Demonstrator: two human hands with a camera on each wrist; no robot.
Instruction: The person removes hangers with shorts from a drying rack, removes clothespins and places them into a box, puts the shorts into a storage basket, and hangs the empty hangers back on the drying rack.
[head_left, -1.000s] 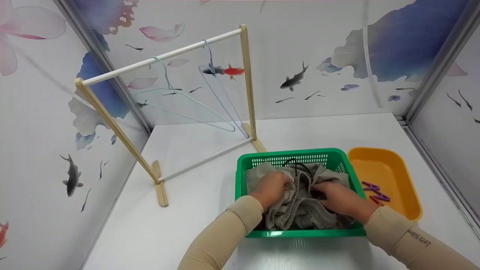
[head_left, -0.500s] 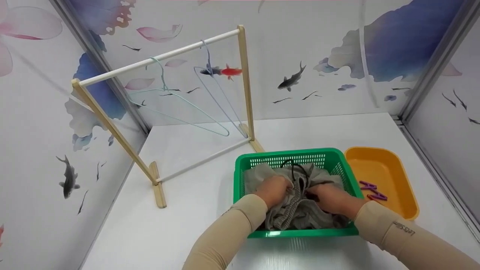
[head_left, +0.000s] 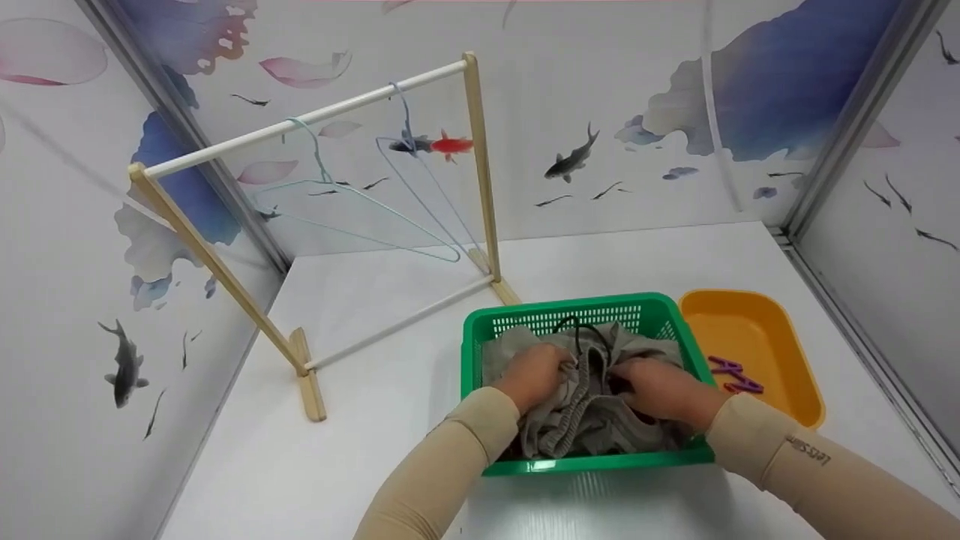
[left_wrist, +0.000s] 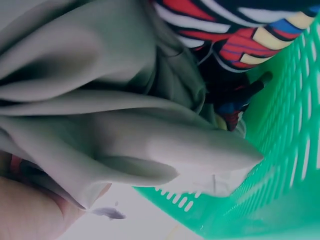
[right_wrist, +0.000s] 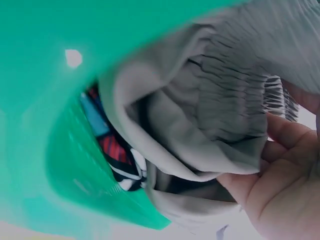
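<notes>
In the head view, grey pants (head_left: pixel 555 431) with a gathered elastic waistband and a black drawstring (head_left: pixel 581 330) lie bunched in the green basket (head_left: pixel 585 466). My left hand (head_left: pixel 534 376) grips the cloth left of the waistband. On the other side, my right hand (head_left: pixel 660 390) holds the waistband; in the right wrist view its fingers (right_wrist: pixel 287 135) curl round the elastic edge. The left wrist view shows only part of the left hand (left_wrist: pixel 30 215), its fingertips hidden by grey folds. Underneath lies a multicoloured patterned cloth (left_wrist: pixel 245 37).
Right of the basket stands a yellow tray (head_left: pixel 780 345) with purple clothespins (head_left: pixel 739 379) and something red. At the back left, a wood-and-white drying rack (head_left: pixel 307 120) carries a mint hanger (head_left: pixel 375 201) and a lavender hanger (head_left: pixel 409 150). Patterned walls enclose the white table (head_left: pixel 360 450).
The right hand has moved slightly left and inward along the waistband. The left hand keeps its grip in nearly the same place. The head view has shifted a little.
</notes>
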